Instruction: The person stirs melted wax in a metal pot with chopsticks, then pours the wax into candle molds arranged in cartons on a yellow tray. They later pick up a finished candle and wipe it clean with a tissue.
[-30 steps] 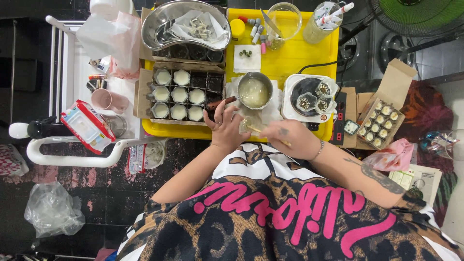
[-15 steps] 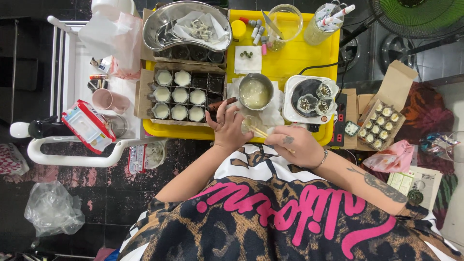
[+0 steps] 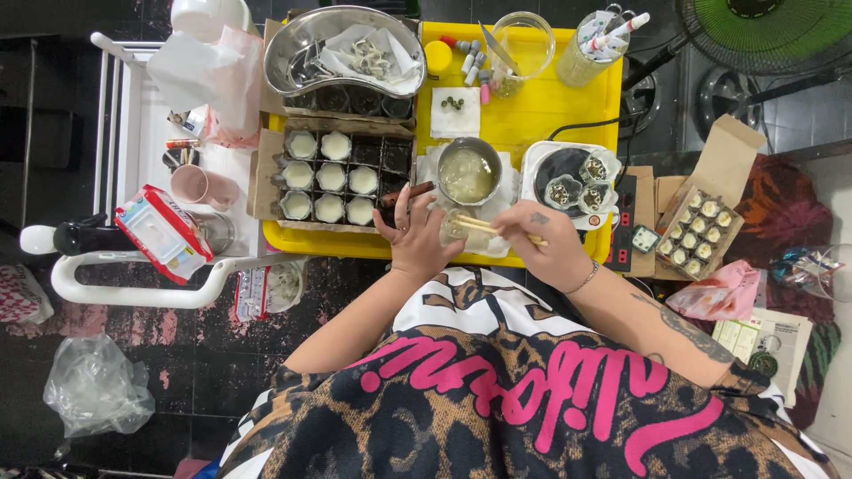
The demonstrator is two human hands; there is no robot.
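Observation:
My left hand (image 3: 410, 238) grips a small clear glass jar (image 3: 456, 230) at the front edge of the yellow tray table (image 3: 550, 106). My right hand (image 3: 543, 243) pinches a pair of thin wooden sticks (image 3: 493, 229) laid across the jar's mouth. Just behind the jar stands a metal pot (image 3: 468, 172) of pale melted wax with a dark handle. Left of it, a cardboard box (image 3: 330, 177) holds several small jars filled with white wax.
A white hot plate (image 3: 573, 183) with small jars sits right of the pot. Farther right lies an open carton (image 3: 697, 232) of little cups and a green fan (image 3: 763, 31). A steel basin (image 3: 344, 44) stands at the back, and a white rack (image 3: 133, 177) on the left.
Both hands have drawn closer together over the jar. The wooden sticks now lie level across its mouth instead of angling down to the right.

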